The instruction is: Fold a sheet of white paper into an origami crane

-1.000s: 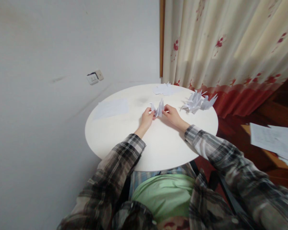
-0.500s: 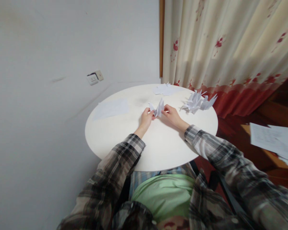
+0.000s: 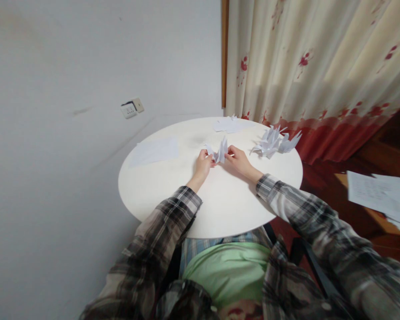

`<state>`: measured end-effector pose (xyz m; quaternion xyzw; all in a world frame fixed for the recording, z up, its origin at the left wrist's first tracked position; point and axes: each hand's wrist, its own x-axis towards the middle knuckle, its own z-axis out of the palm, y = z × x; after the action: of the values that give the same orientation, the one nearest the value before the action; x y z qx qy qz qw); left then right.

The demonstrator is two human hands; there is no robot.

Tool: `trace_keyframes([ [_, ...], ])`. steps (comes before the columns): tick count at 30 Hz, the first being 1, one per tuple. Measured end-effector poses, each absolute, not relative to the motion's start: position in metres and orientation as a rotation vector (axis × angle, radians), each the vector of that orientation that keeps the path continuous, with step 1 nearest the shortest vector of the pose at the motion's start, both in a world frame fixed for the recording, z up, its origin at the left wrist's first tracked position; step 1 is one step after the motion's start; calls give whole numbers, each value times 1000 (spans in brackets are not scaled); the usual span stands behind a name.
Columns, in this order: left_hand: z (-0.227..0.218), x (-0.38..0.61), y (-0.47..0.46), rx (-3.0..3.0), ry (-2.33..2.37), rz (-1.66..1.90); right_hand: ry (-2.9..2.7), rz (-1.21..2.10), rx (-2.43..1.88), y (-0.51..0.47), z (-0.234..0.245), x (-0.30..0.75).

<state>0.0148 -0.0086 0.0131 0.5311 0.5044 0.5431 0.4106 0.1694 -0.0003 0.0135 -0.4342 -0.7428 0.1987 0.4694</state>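
A white origami crane (image 3: 222, 150) is held between my two hands, over the middle of the round white table (image 3: 220, 213). My left hand (image 3: 203, 163) pinches its left side, thumb and fingers closed on the paper. On the other side, my right hand (image 3: 238, 159) grips the right part of the crane between thumb and fingertips. The crane's wings point upward. Parts of its lower body are hidden behind my fingers. Right of my right hand sits a cluster of folded paper cranes (image 3: 270, 141).
Flat white paper (image 3: 158, 150) lies at the table's left, and more paper (image 3: 228, 125) lies at the far edge. A wall with a socket (image 3: 129, 110) stands left. Behind hangs a flowered curtain (image 3: 303, 80). Printed sheets (image 3: 380, 191) rest on wooden furniture at right.
The left end of the crane has shifted slightly left and down with my left fingers. My right hand is almost still.
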Motion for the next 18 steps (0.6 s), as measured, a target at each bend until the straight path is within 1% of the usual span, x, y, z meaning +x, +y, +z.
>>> trace_keyframes([
  [18,15,15,-11,1299,1252,1374,-1835,484,-1056,-1,11,170],
])
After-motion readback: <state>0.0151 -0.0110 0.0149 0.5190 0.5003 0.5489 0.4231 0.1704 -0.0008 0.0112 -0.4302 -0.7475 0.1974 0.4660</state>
